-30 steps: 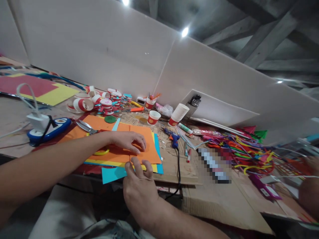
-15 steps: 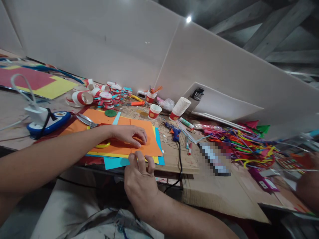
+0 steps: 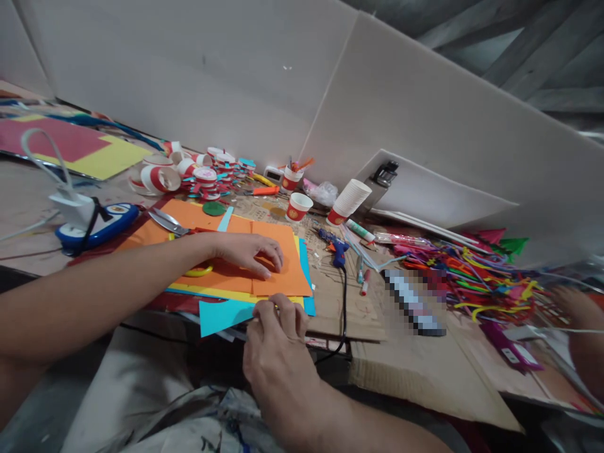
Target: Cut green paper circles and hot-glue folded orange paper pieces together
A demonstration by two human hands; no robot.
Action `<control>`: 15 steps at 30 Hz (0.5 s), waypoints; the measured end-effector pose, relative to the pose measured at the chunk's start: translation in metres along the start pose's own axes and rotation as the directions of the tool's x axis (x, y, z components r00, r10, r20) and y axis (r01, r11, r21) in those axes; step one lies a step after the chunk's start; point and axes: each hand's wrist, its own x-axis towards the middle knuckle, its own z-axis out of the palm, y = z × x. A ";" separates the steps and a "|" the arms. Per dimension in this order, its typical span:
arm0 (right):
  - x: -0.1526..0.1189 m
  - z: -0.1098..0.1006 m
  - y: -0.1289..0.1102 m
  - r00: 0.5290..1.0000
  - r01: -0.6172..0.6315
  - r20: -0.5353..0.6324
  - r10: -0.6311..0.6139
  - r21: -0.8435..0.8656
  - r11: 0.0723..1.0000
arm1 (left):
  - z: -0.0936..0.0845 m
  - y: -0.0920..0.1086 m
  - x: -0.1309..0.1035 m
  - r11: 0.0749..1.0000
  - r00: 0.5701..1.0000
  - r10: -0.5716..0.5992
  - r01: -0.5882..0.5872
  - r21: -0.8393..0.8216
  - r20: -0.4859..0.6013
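My left hand [image 3: 250,253] lies on the orange paper [image 3: 283,239] at the top of a stack of coloured sheets, its fingers slightly bent and apart. Under that sheet show the edges of a yellow sheet [image 3: 231,292] and a blue sheet [image 3: 221,316]. At the front edge of the stack, my right hand [image 3: 278,346] has its fingers closed on the blue sheet, which juts out toward me at an angle. The fingertips are partly hidden. Scissors [image 3: 167,221] with yellow and red handles lie on the orange paper, partly covered by my left forearm.
Beyond the stack stand a paper cup [image 3: 299,207] and stacked cups [image 3: 346,201]. A blue glue gun [image 3: 338,251] with a black cord lies right of the paper. Colourful pipe cleaners [image 3: 491,277] are heaped farther right, near another person's hand [image 3: 573,305]. A power strip [image 3: 106,223] sits left.
My right hand has shifted slightly toward me, and the blue sheet sticks out farther from under the stack. My left hand stays on the orange paper. The camera view has shifted a little.
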 end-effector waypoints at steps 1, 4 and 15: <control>-0.002 -0.002 0.002 1.000 -0.020 -0.012 0.021 0.006 1.000 | 0.000 0.001 0.000 1.000 1.000 0.000 0.000 -0.003 -0.002; -0.008 -0.014 0.019 1.000 -0.005 0.030 0.003 0.052 0.999 | 0.001 0.002 0.000 1.000 1.000 -0.004 0.004 -0.003 -0.011; -0.024 -0.106 0.179 0.944 -0.328 0.170 0.283 0.393 0.859 | 0.001 0.002 -0.004 0.999 1.000 -0.017 0.017 0.040 0.020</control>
